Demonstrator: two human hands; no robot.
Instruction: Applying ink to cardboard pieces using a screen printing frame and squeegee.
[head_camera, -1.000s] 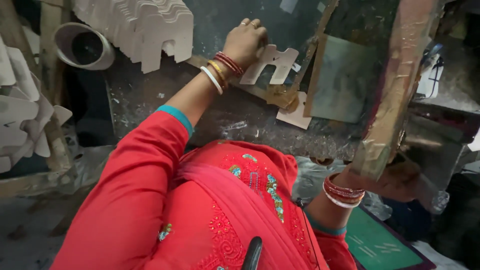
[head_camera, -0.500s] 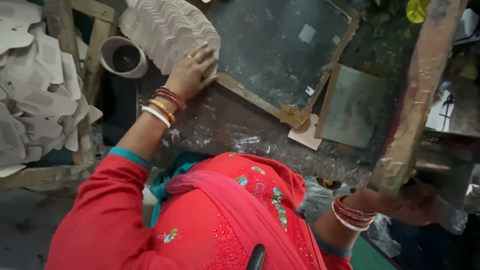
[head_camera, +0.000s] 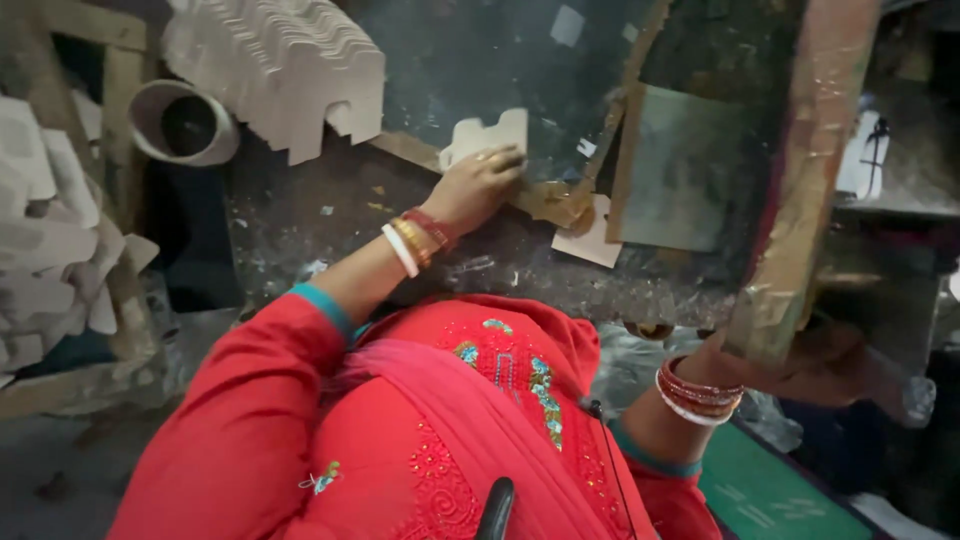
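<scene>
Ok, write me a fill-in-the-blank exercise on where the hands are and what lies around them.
1. The left hand presses a pale notched cardboard cutout onto the dark ____ plate.
2. The right hand grips the lower end of the raised ____ frame.
3. The stack of pale cutouts lies beside a round white ____.
4. Both wrists wear ____.

Missing words: glass; wooden; pipe; bangles

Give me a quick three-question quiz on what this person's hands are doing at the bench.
1. True or false: the left hand rests on a pale cut-out card.
2. What does the right hand hold? A) the raised wooden frame B) a cup C) scissors
3. What lies left of the card?

Key: 1 true. 2 A. 3 The stack of pale cut-outs, with a round pot beside it.
</scene>
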